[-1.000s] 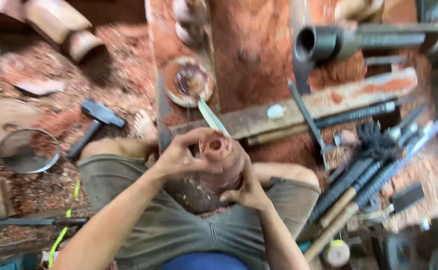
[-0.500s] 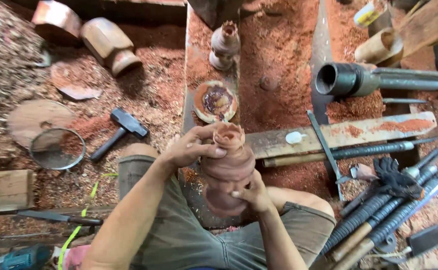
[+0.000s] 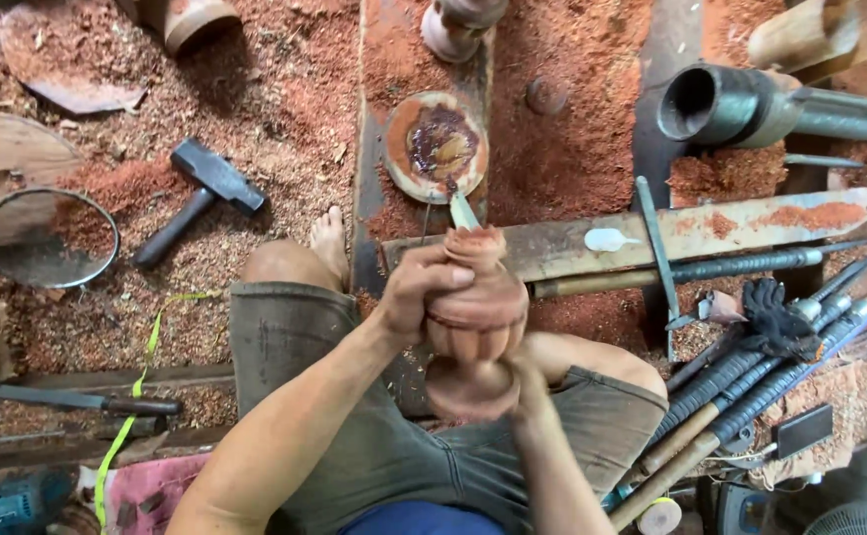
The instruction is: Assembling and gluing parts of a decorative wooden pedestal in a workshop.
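A turned reddish wooden vase [image 3: 475, 315] stands between my knees, neck pointing away from me. My left hand [image 3: 418, 289] wraps over its upper body near the neck. My right hand [image 3: 527, 381] grips its lower part near the base. A metal blade tip [image 3: 463, 211] pokes out just beyond the vase's neck. Past it lies a round wooden disc [image 3: 436, 146] with a dark glue-like patch.
Red sawdust covers the floor. A hammer [image 3: 201, 194] and a round sieve [image 3: 45, 238] lie at left. A plank [image 3: 711, 228], a metal pipe [image 3: 751, 104] and several long-handled chisels [image 3: 751, 386] sit at right. A blue power tool [image 3: 12, 500] is at bottom left.
The view has shifted closer over the vase. My left hand slid from the vase's rim onto its upper body; the right hand stays low on it.
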